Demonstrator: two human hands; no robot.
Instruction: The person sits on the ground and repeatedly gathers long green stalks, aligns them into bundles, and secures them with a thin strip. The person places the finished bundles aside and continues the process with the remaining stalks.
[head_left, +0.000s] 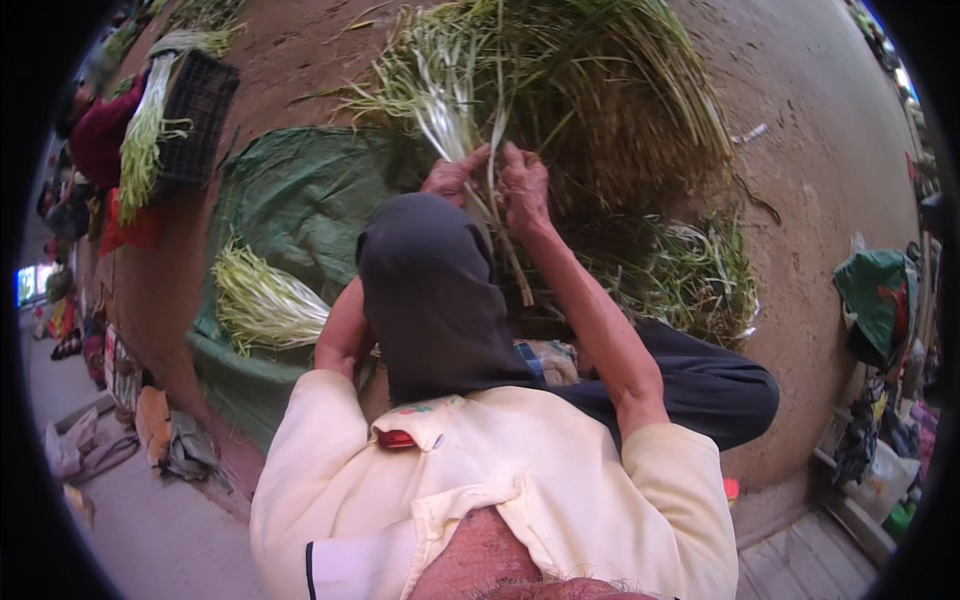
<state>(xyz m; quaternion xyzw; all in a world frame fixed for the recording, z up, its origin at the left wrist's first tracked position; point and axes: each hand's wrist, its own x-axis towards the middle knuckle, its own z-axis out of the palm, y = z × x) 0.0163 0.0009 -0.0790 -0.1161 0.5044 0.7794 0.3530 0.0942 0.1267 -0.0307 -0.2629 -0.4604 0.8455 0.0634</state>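
Note:
My left hand (450, 178), partly hidden behind my raised knee (431, 255), grips a bunch of white-stemmed leafy greens (446, 124). Thumb and fingers of my right hand (523, 184) are closed on a single long stalk (493, 157) just beside that bunch. Its pale upper part rises between the two hands, and brownish lower ends (517, 274) hang below them. Beyond my hands lies a large heap of untrimmed greens (637, 112), with dry brown sheaths around the lower stems.
A green plastic sheet (292, 195) on my left carries a pile of pale greens (270, 304). Loose leaf scraps (690, 277) lie by my right knee. Farther left, more greens (146, 135) hang over a black crate (199, 112) beside a person (109, 135). Bags (877, 300) stand far right.

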